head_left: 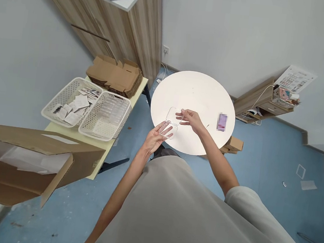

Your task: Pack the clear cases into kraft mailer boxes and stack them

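Observation:
A small clear plastic hinged case (171, 121) is held open above the near edge of the round white table (194, 90). My left hand (155, 138) cups its lower half from below, fingers curled round it. My right hand (190, 119) pinches the upper half, the lid, at its right edge. I cannot make out anything inside the case.
Two white mesh baskets (65, 97) (105, 117) with small packets stand on a yellow table at the left, with flat cardboard blanks (114, 75) behind. An open cardboard box (22, 164) lies at the near left. A small purple item (222, 122) rests on the round table.

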Motion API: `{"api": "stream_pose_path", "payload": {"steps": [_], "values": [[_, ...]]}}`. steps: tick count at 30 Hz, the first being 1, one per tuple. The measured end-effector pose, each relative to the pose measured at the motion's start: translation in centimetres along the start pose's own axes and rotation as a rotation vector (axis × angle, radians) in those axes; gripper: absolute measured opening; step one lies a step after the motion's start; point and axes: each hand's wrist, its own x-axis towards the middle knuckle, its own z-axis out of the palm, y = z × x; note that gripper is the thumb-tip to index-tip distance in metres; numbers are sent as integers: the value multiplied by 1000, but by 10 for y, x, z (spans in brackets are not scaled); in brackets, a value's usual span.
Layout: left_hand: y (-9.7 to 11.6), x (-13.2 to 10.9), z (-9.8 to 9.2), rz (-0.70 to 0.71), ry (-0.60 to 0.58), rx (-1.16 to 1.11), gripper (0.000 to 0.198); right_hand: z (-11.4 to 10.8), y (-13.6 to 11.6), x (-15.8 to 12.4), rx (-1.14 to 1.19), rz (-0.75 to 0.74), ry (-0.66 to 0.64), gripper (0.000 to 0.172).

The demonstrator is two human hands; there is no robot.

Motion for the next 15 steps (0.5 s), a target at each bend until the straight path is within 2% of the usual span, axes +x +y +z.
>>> {"api": "stream_pose_path", "payload": {"steps": [8, 15], "values": [[2, -3, -9, 54, 0, 36, 88, 12, 11, -9, -37, 82, -84, 56], [-10, 9, -28, 112, 4, 183, 95, 30, 57, -7, -39, 142, -11, 45]]}}
